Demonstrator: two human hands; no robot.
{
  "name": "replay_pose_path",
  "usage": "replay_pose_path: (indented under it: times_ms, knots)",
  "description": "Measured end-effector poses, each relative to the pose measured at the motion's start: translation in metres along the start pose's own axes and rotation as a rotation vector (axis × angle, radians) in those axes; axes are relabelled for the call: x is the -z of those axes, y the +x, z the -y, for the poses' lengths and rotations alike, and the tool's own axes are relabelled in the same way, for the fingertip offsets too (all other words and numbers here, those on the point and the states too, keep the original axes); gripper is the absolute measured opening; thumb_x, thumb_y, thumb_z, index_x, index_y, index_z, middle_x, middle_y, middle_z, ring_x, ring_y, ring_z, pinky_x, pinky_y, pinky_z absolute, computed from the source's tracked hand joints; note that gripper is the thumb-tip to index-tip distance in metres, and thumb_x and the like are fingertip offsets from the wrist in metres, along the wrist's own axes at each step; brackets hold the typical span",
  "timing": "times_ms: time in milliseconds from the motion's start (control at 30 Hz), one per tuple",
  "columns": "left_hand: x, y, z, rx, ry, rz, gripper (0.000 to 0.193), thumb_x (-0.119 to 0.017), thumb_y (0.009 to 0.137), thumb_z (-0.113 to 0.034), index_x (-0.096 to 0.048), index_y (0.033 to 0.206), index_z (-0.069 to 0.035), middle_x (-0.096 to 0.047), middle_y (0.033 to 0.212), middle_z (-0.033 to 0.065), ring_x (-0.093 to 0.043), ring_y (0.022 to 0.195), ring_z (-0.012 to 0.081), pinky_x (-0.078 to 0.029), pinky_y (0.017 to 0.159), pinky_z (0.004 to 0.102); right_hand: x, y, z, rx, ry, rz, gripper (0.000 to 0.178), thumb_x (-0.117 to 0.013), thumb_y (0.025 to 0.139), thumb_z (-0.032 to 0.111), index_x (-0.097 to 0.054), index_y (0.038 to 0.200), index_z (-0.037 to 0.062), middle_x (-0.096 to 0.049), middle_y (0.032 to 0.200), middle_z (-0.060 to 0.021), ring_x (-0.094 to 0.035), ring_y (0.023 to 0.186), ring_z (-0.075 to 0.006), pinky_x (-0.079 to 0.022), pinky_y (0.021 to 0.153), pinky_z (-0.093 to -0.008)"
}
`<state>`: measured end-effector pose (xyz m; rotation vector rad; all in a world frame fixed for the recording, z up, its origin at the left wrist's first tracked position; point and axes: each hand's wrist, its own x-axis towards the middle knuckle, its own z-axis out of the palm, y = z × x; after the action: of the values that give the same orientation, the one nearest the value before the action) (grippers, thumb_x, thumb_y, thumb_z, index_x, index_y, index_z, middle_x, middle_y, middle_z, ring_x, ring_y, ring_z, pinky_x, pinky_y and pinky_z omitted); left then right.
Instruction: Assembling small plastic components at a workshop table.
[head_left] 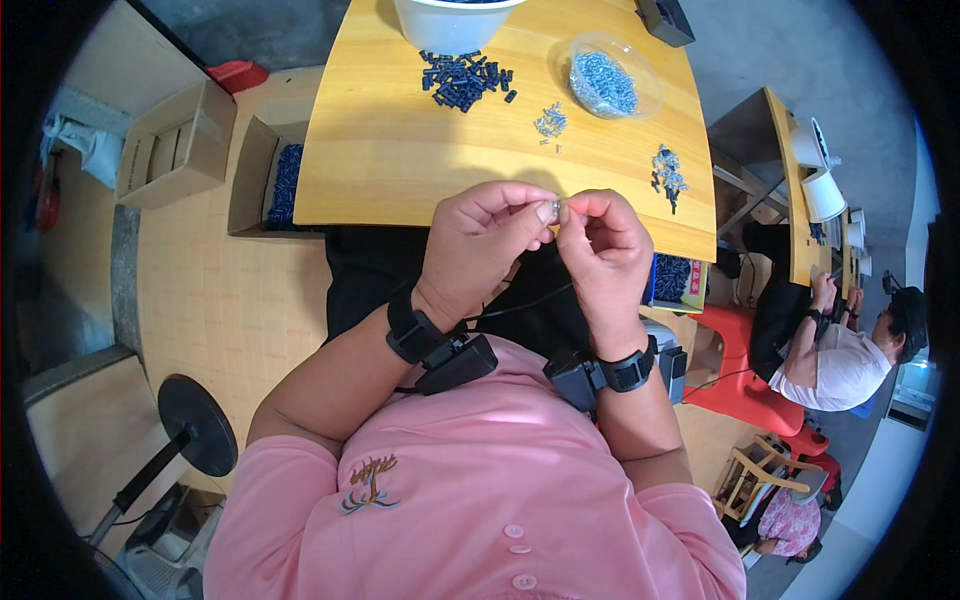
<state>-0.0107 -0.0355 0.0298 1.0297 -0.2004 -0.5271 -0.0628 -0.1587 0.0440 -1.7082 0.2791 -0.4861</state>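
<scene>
- Cardboard box [252, 180]: left of the table [380, 150]; contains blue parts [286, 185].
- Dark parts [465, 82]: heaped on the table's far half.
- Left hand [470, 240]: at the table's near edge; thumb and forefinger pinched on the small part.
- Small part [556, 208]: at the table's near edge, between both hands' fingertips; details too small to tell.
- Right hand [610, 245]: at the table's near edge; thumb and forefinger closed on the same part.
- Clear bowl [648, 92]: table's far right; holds silvery pieces [603, 80].
- Mixed pile [667, 178]: near the table's right edge.
</scene>
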Motion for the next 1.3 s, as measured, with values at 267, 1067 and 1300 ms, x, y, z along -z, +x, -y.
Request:
replay_pose_path:
  times_ms: [267,1067,1300]
  knots:
    - [-0.004,0.000,0.005,-0.091,-0.018,0.012,0.016,-0.062,0.086,-0.004,-0.063,0.102,0.001,-0.064,0.084,0.0027,-0.057,0.071,0.0058,-0.047,0.064,0.0194,-0.001,0.002,0.008,0.410,-0.458,-0.077,0.010,-0.067,0.075,0.000,-0.059,0.080,0.0019,-0.056,0.072,-0.0074,-0.054,0.057,-0.0134,-0.044,0.050,-0.0230]
    - [-0.007,-0.004,0.000,-0.169,0.085,0.022,0.015,-0.062,0.085,-0.003,-0.065,0.100,0.000,-0.064,0.082,0.0022,-0.058,0.070,0.0052,-0.048,0.062,0.0191,0.005,-0.004,0.023,0.433,-0.481,-0.020,0.014,-0.066,0.073,-0.003,-0.057,0.082,0.0024,-0.056,0.073,-0.0081,-0.055,0.061,-0.0157,-0.045,0.053,-0.0254]
    - [0.000,0.000,-0.008,-0.013,0.079,0.058,0.016,-0.063,0.085,-0.005,-0.064,0.101,0.000,-0.063,0.077,0.0009,-0.057,0.069,0.0055,-0.047,0.064,0.0200,0.013,0.000,0.008,0.218,-0.173,0.101,0.013,-0.065,0.075,-0.004,-0.057,0.084,0.0015,-0.055,0.074,-0.0024,-0.052,0.064,-0.0075,-0.041,0.058,-0.0189]
